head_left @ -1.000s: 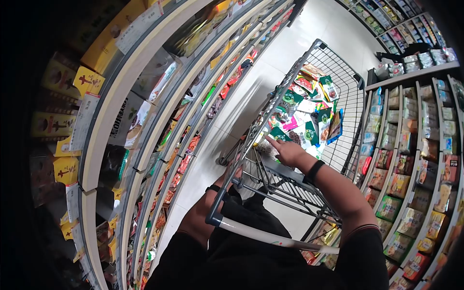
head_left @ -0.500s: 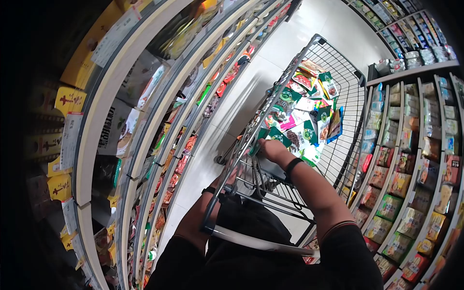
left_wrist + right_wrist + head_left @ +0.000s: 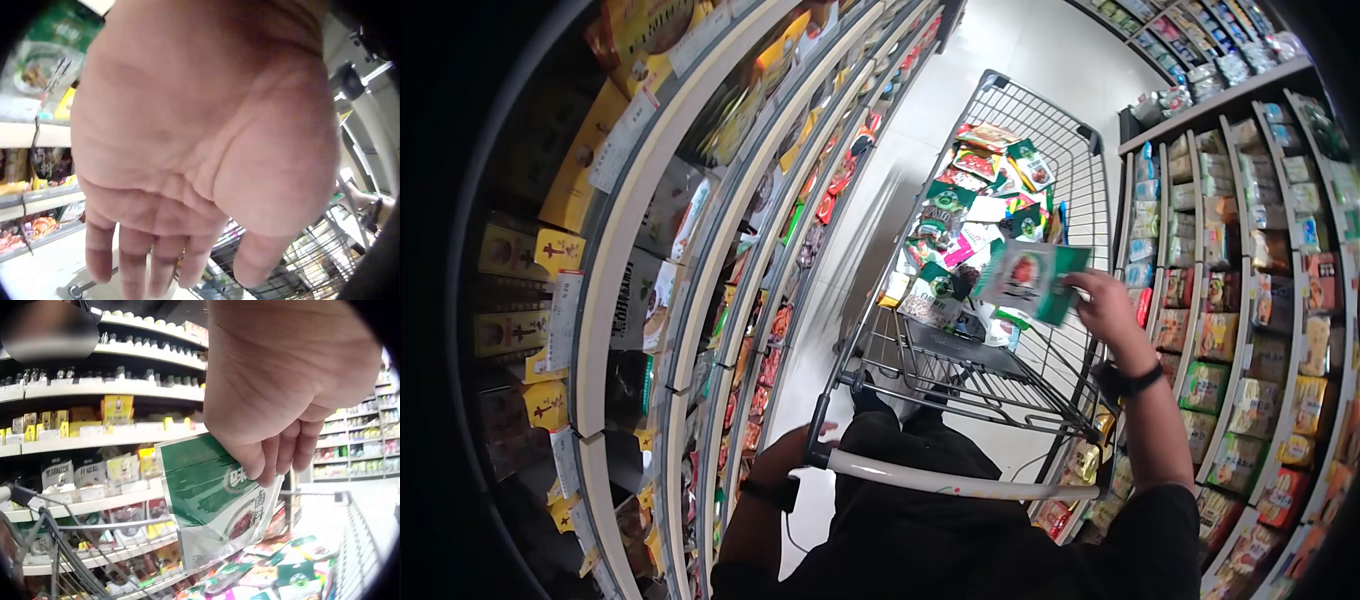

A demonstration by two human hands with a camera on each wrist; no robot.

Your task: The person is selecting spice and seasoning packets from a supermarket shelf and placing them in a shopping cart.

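My right hand [image 3: 1104, 306] pinches the top edge of a green and clear packet [image 3: 1030, 282] above the cart's load. In the right wrist view the same packet [image 3: 212, 500] hangs from the thumb and fingers of that hand [image 3: 281, 406]. Below lie several colourful packets [image 3: 940, 215] in the wire cart [image 3: 1100, 190]. My left hand [image 3: 206, 137], palm toward its camera with fingers extended, holds nothing; in the head view it [image 3: 812, 440] is beside the left end of the cart's handle [image 3: 950, 480].
Shelves [image 3: 635, 200] packed with packets and price labels run along the left. More shelves [image 3: 1230, 330] of packaged food line the right side. Pale floor [image 3: 990, 45] shows ahead of the cart and between it and the left shelves.
My right hand has moved from the near left side of the basket to its right, now holding up the packet. The left hand has drawn back toward the body, and the view has shifted.
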